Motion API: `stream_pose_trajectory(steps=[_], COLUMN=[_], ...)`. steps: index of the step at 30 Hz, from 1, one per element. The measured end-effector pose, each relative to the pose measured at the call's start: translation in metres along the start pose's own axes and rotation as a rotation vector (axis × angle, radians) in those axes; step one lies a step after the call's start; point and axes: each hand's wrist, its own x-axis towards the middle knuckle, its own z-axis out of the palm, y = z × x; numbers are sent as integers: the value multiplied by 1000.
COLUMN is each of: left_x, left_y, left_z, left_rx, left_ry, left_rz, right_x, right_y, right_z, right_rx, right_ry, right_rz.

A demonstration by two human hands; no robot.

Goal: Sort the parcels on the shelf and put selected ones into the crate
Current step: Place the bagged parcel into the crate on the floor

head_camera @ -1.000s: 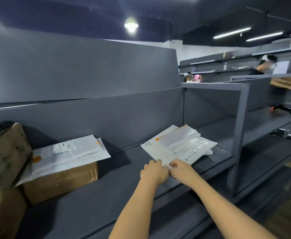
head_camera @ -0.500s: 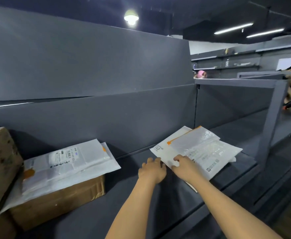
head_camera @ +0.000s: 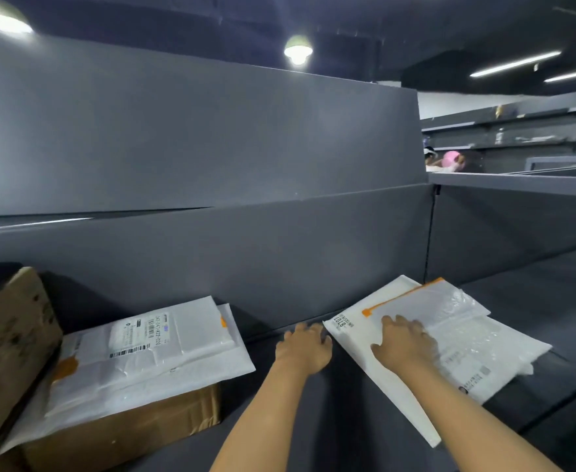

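A stack of white mailers [head_camera: 477, 366] lies on the grey shelf [head_camera: 314, 424] at the right. Its top piece is a clear bubble mailer with an orange strip [head_camera: 440, 301]. My right hand [head_camera: 406, 347] lies flat on the stack with fingers spread. My left hand [head_camera: 302, 349] rests on the shelf just left of the stack, its loosely bent fingers at the corner of the lowest mailer. To the left, two white labelled mailers [head_camera: 164, 345] lie on a brown cardboard box [head_camera: 126, 430]. No crate is in view.
A second, worn cardboard box [head_camera: 7, 338] leans at the far left. A tall grey back panel [head_camera: 211, 253] closes the shelf behind. More grey shelving [head_camera: 518, 212] continues to the right, with people far behind it.
My right hand has slid from the stack's near edge up onto its top. My left hand stays at the stack's left corner. The view has shifted left and closer.
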Motion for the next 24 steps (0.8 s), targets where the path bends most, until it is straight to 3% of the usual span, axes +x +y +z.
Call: stream_pose_trajectory(steps=[7,14,17,20,24], left_x=[18,27,28,29,25], left_y=[-2,-4,-3,-2,3], left_z=[4,7,7,2,-10], left_rx=[24,-43,-150,-266,-550], left_ry=[-30,-52,-34,11,129], left_rz=[-5,-30,-36,-46,-56], right_x=[24,34,30,22,24], right_y=[10,11,7,1,1], right_z=[14,-3,-13,-35,-64], right_rx=[-256,-373,-187,141,746], right_ry=[33,88,137,295,400], right_rz=[-27,-227,-198,-163,-34])
